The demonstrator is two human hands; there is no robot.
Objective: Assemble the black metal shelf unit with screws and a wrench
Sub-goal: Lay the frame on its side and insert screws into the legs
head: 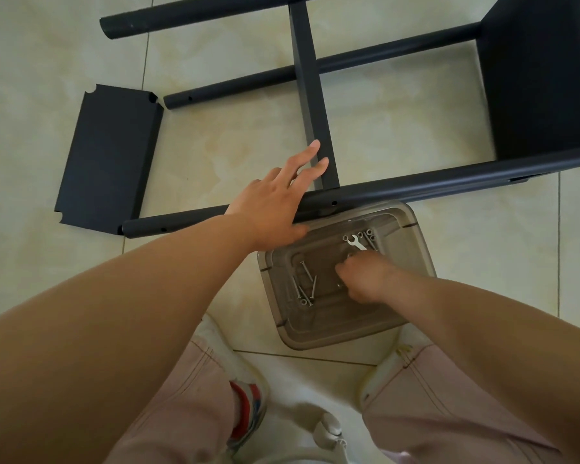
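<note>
Black shelf frame (399,189) | left hand (275,199) flat on it | right hand (365,279) in tray (412,229), grip unclear

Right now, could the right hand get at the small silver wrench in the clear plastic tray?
Probably yes: the right hand is already inside the clear plastic tray, and the small silver wrench lies uncovered just beyond its fingers.
</note>
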